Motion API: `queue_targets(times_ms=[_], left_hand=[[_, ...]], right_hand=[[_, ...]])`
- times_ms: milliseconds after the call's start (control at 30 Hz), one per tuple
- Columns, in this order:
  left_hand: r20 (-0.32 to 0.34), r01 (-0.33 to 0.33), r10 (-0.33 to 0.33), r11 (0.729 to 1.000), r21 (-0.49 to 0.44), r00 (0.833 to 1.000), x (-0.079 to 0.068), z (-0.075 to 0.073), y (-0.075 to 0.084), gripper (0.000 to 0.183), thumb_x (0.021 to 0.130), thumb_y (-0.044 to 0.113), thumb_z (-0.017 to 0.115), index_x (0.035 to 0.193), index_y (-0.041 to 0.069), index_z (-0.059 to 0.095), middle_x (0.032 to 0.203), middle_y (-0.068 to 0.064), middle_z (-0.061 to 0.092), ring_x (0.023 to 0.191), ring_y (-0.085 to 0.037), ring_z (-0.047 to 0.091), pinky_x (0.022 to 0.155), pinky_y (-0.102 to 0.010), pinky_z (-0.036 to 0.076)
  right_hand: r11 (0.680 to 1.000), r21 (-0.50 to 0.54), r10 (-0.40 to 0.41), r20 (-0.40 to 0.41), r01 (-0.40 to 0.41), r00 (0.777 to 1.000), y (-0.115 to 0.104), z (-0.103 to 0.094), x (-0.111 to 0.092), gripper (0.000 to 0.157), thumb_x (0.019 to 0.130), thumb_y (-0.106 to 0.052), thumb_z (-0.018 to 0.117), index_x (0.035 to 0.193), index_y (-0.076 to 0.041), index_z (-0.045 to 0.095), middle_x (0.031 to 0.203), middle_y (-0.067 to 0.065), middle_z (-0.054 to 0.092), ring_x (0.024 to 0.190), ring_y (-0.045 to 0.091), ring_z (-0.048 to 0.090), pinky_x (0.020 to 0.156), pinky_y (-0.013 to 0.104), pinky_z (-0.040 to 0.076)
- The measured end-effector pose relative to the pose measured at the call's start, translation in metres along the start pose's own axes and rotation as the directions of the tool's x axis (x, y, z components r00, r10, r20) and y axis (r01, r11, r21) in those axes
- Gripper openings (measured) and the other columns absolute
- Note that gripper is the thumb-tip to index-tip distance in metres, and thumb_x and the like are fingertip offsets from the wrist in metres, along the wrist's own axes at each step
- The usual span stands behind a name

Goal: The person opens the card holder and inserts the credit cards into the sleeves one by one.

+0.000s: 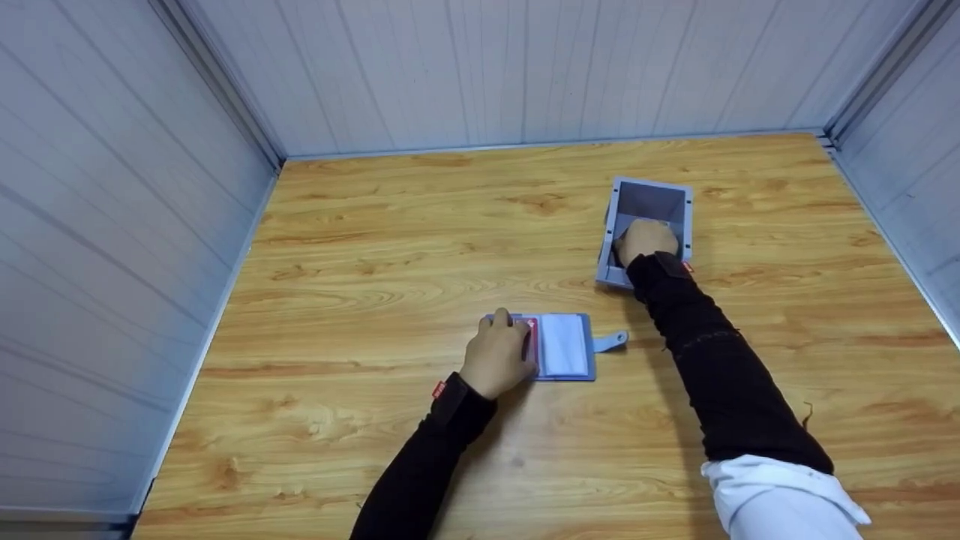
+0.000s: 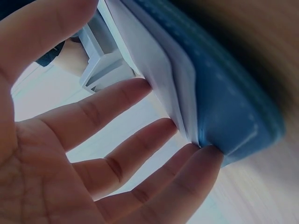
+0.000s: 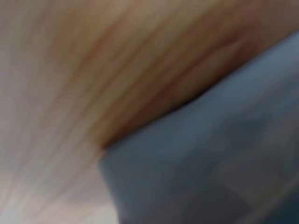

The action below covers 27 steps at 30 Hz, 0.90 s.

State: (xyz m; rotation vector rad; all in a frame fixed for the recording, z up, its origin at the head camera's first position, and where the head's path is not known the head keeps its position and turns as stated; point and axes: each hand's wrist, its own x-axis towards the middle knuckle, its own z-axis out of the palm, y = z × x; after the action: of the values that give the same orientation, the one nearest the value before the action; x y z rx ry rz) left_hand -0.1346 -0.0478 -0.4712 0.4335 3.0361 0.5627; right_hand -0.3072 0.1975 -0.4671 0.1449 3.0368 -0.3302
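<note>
A blue card holder lies spread open on the table, with white sleeves on its right half and a red-edged card on its left half. My left hand rests over that left half. In the left wrist view, extended fingertips touch the sleeve edges and the blue cover. Farther off, my right hand reaches down into a grey open-topped box. Its fingers are hidden inside, so I cannot tell what they hold. The right wrist view is blurred, with the box wall near the lens.
A strap with a snap sticks out from the holder's right edge. The wood-grain table is bounded by pale panel walls at the back and both sides.
</note>
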Motion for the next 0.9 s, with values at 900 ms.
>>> queue_targets(times_ms=[900], left_hand=[[0.041, 0.019, -0.019, 1.0, 0.007, 0.999, 0.0012, -0.0003, -0.0008, 0.042, 0.07, 0.026, 0.082, 0.107, 0.007, 0.069, 0.111, -0.018, 0.056, 0.103, -0.038, 0.055, 0.068, -0.047, 0.057]], right_hand=[[0.999, 0.016, -0.046, 0.019, 0.046, 0.999, 0.0021, -0.006, -0.0028, 0.035, 0.091, -0.026, 0.056, 0.087, 0.006, 0.069, 0.109, 0.032, 0.066, 0.105, 0.049, 0.059, 0.09, 0.057, 0.051]])
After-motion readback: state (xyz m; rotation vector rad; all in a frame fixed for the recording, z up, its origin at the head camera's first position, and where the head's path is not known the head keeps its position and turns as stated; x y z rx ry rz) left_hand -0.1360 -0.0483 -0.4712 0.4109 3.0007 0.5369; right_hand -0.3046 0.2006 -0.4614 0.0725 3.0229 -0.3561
